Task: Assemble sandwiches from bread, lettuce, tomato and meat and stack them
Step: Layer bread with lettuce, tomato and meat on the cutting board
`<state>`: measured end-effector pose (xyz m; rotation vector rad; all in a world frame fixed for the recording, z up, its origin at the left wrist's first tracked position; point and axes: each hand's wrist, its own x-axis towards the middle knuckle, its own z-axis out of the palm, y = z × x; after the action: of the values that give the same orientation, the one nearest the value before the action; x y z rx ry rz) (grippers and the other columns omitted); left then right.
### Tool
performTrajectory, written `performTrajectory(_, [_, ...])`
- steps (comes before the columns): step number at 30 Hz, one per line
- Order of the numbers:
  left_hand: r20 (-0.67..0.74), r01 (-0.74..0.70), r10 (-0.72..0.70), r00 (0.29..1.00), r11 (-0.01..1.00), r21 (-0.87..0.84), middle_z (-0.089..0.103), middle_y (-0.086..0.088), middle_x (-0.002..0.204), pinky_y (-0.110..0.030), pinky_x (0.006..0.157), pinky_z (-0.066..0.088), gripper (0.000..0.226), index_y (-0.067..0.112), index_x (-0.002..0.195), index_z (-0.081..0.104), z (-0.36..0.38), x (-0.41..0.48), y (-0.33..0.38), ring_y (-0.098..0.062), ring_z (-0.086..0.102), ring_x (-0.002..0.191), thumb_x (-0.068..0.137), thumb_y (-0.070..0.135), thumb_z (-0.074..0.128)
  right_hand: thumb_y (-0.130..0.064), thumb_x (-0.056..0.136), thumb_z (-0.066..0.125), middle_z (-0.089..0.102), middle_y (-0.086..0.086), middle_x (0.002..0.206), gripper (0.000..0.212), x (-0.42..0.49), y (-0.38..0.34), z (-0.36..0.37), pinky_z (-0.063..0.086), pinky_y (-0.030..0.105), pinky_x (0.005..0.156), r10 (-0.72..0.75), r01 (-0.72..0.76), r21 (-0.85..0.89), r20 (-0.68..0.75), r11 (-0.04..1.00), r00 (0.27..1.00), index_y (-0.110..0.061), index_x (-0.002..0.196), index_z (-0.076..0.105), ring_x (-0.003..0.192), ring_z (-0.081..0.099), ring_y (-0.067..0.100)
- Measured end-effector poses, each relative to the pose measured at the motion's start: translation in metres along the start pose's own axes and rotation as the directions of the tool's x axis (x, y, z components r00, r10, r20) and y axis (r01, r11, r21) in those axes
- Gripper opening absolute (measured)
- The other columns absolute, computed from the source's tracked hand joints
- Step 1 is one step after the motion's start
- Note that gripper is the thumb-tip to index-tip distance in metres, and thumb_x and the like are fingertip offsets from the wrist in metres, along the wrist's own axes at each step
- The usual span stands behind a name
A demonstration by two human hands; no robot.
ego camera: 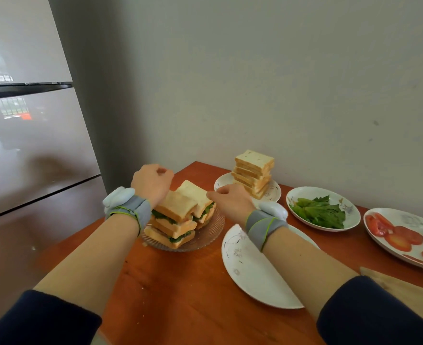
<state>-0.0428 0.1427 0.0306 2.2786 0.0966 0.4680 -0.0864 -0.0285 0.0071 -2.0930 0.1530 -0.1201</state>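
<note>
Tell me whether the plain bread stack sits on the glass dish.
No, the plain bread stack stands on a white plate; the glass dish holds sandwiches.

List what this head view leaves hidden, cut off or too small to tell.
All in the head view:
- Left hand: fingers curl out of sight behind its back; grip unclear.
- Right hand: fingertips hidden the same way.
- Sandwich stack: left side behind the left wrist; meat too small to tell.
- Tomato plate: cut off by the right edge.
- White plate: partly under the right forearm.
</note>
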Motion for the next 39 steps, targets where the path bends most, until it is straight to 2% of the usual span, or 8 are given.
performTrajectory(4, [0.048, -0.126, 0.127, 0.991, 0.992, -0.031, 0.070, -0.003, 0.105, -0.025, 0.080, 0.044, 0.024, 0.014, 0.102, 0.071, 0.030, 0.004, 0.045, -0.024, 0.062, 0.100, 0.089, 0.026, 0.055, -0.029, 0.087, 0.062, 0.069, 0.019, 0.100, 0.044, 0.017, 0.010, -0.042, 0.054, 0.042, 0.084, 0.000, -0.006, -0.052, -0.117, 0.999, 0.993, 0.004, 0.117, 0.062, 0.089, 0.064, 0.032])
performTrajectory(9, [0.227, -0.193, 0.204, 0.952, 0.979, -0.073, 0.071, -0.005, 0.099, -0.030, 0.078, 0.049, 0.021, 0.015, 0.099, 0.070, 0.091, 0.004, 0.075, -0.024, 0.065, 0.093, 0.091, 0.025, 0.053, -0.031, 0.090, 0.060, 0.066, 0.006, 0.109, 0.041, 0.033, 0.038, -0.082, 0.045, 0.027, 0.081, 0.010, -0.029, -0.110, -0.171, 0.993, 0.985, -0.010, 0.125, 0.058, 0.096, 0.059, 0.021])
performTrajectory(15, [0.305, -0.129, 0.144, 0.941, 0.989, -0.067, 0.054, -0.010, 0.133, -0.032, 0.094, 0.042, 0.038, 0.013, 0.133, 0.051, 0.160, 0.014, 0.102, -0.028, 0.051, 0.121, 0.097, 0.022, 0.045, -0.029, 0.090, 0.058, 0.063, 0.003, 0.116, 0.043, 0.063, 0.071, -0.110, 0.042, 0.027, 0.090, 0.028, -0.073, -0.160, -0.265, 0.984, 0.964, -0.013, 0.130, 0.055, 0.114, 0.057, 0.023])
performTrajectory(21, [0.255, 0.023, 0.032, 0.967, 0.978, -0.209, 0.029, -0.013, 0.153, -0.039, 0.115, 0.025, 0.055, 0.010, 0.147, 0.027, 0.200, 0.059, 0.110, -0.031, 0.030, 0.139, 0.098, 0.028, 0.044, -0.023, 0.093, 0.051, 0.043, 0.005, 0.147, 0.057, 0.093, 0.082, -0.119, 0.034, 0.033, 0.109, -0.062, 0.046, -0.179, -0.086, 0.983, 0.994, -0.018, 0.147, 0.033, 0.135, 0.040, 0.024])
performTrajectory(28, [0.294, 0.096, 0.011, 0.956, 0.932, -0.348, 0.052, -0.007, 0.137, -0.042, 0.112, 0.032, 0.048, 0.017, 0.140, 0.041, 0.215, 0.072, 0.101, -0.026, 0.041, 0.132, 0.094, 0.027, 0.047, -0.021, 0.092, 0.049, 0.023, -0.006, 0.157, 0.056, 0.107, 0.084, -0.106, 0.022, 0.042, 0.115, -0.132, 0.119, -0.238, -0.040, 0.964, 0.990, -0.019, 0.146, 0.035, 0.144, 0.015, 0.023])
performTrajectory(33, [0.215, 0.072, 0.021, 0.976, 0.907, -0.414, 0.056, -0.006, 0.128, -0.038, 0.105, 0.041, 0.038, 0.016, 0.130, 0.053, 0.210, 0.061, 0.107, -0.024, 0.052, 0.120, 0.092, 0.021, 0.053, -0.012, 0.091, 0.050, 0.037, 0.001, 0.149, 0.053, 0.098, 0.074, -0.111, 0.032, 0.032, 0.108, -0.012, 0.014, 0.130, -0.014, 0.991, 1.000, -0.011, 0.143, 0.039, 0.132, 0.036, 0.021])
performTrajectory(35, [0.176, 0.076, 0.007, 0.984, 0.884, -0.462, 0.059, -0.005, 0.121, -0.036, 0.099, 0.046, 0.034, 0.018, 0.124, 0.057, 0.202, 0.052, 0.112, -0.023, 0.056, 0.111, 0.091, 0.020, 0.054, -0.010, 0.091, 0.053, 0.046, 0.000, 0.139, 0.054, 0.089, 0.072, -0.116, 0.034, 0.025, 0.098, 0.050, -0.041, 0.297, -0.023, 0.954, 0.998, -0.012, 0.143, 0.040, 0.123, 0.044, 0.018])
performTrajectory(39, [0.146, 0.111, -0.034, 0.989, 0.821, -0.561, 0.064, -0.002, 0.108, -0.031, 0.084, 0.050, 0.026, 0.019, 0.114, 0.063, 0.187, 0.019, 0.124, -0.019, 0.062, 0.092, 0.089, 0.017, 0.055, -0.005, 0.085, 0.060, 0.056, 0.005, 0.133, 0.052, 0.067, 0.072, -0.124, 0.040, 0.031, 0.106, 0.154, -0.067, 0.523, -0.124, 0.849, 0.980, -0.009, 0.136, 0.051, 0.123, 0.051, 0.021])
